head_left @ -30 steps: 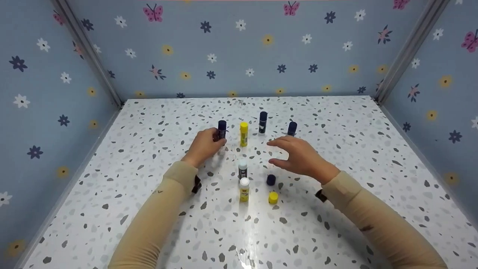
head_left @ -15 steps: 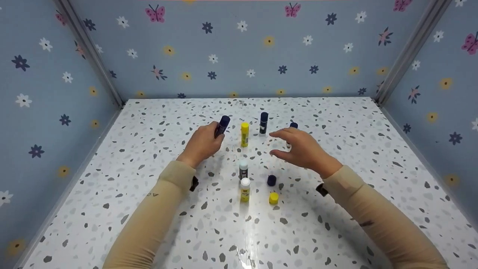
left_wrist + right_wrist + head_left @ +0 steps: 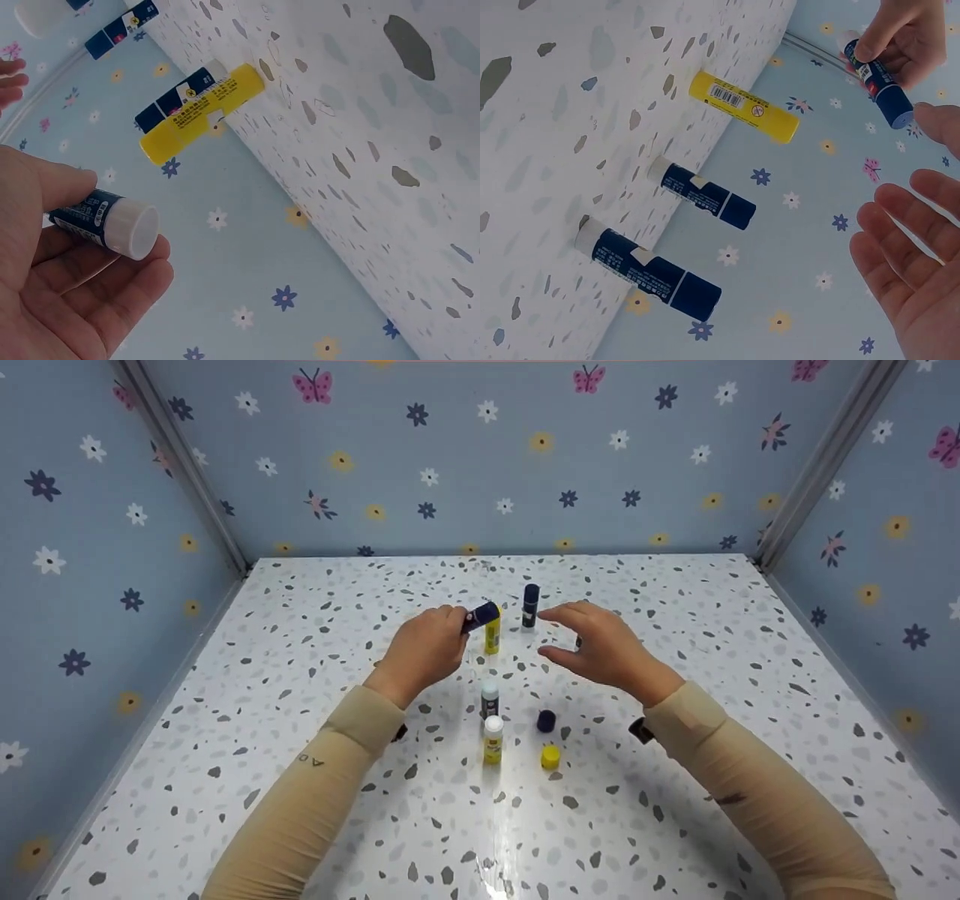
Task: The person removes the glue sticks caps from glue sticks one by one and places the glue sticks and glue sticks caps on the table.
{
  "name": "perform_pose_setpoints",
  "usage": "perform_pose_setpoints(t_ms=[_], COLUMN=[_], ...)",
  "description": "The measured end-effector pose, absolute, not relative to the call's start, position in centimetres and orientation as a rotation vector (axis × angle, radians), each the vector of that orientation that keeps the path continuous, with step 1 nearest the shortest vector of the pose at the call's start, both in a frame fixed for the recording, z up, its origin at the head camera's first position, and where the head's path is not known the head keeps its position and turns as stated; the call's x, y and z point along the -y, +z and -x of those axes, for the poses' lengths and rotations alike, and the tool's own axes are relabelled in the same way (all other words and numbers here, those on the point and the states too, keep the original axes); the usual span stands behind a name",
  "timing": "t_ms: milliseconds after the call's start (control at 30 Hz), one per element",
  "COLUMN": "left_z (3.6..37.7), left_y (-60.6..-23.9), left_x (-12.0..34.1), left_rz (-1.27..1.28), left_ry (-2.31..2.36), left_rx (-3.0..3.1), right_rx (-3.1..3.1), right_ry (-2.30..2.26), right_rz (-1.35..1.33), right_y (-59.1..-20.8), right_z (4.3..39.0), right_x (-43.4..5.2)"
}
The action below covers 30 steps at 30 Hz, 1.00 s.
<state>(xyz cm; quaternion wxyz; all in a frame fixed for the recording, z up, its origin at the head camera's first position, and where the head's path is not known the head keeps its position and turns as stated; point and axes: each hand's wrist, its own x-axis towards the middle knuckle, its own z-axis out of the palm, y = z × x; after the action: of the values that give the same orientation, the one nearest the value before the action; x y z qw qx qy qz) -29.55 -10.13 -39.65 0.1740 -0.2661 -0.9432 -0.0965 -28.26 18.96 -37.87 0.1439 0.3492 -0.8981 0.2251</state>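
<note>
My left hand (image 3: 424, 649) grips a dark blue glue stick (image 3: 481, 616) around its body, raised and tilted so the capped end points right. Its white base (image 3: 135, 229) shows in the left wrist view. My right hand (image 3: 600, 645) holds nothing; thumb and fingers are spread apart, facing the held stick's cap across a gap. Behind that stick stands a yellow glue stick (image 3: 492, 639), partly covered by it. An upright dark blue glue stick (image 3: 530, 604) is just left of my right fingertips. Another blue glue stick (image 3: 649, 270), mostly hidden behind my right hand in the head view, shows in the right wrist view.
Nearer me stand two glue sticks without their caps, one dark with a pale top (image 3: 490, 699) and one yellow with a white top (image 3: 493, 741). A dark blue cap (image 3: 546, 721) and a yellow cap (image 3: 550, 757) lie to their right. Flowered walls (image 3: 480, 457) enclose the speckled table.
My left hand has lifted the blue glue stick, tipped it over to the right and brought it in front of the yellow one. My right hand has shifted slightly farther back, remaining empty.
</note>
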Motion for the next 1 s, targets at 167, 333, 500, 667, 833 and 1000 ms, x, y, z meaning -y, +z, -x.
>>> perform_pose_setpoints(t_ms=[167, 333, 500, 667, 833, 1000], left_z=[28.9, 28.3, 27.9, 27.6, 27.3, 27.0], left_y=[-39.2, -38.9, -38.7, -38.7, -38.6, -38.6], left_x=[9.2, 8.5, 8.0, 7.5, 7.1, 6.9], left_rz=[0.813, 0.855, 0.879, 0.917, 0.928, 0.938], left_ry=[-0.140, -0.033, 0.103, 0.206, 0.272, 0.303], left_rx=[2.606, 2.552, 2.492, 2.387, 2.308, 2.277], right_rx=[2.585, 2.570, 2.571, 2.576, 2.571, 2.601], right_ry=[0.661, 0.671, 0.661, 0.617, 0.568, 0.540], right_rz=[-1.001, -1.015, -1.031, -1.048, -1.064, -1.074], right_y=[-37.6, -37.5, -37.5, -37.6, -37.7, -37.8], right_z=[28.4, 28.6, 28.7, 28.8, 28.9, 28.9], right_x=[-18.3, -17.8, -17.3, -16.9, -16.5, -16.5])
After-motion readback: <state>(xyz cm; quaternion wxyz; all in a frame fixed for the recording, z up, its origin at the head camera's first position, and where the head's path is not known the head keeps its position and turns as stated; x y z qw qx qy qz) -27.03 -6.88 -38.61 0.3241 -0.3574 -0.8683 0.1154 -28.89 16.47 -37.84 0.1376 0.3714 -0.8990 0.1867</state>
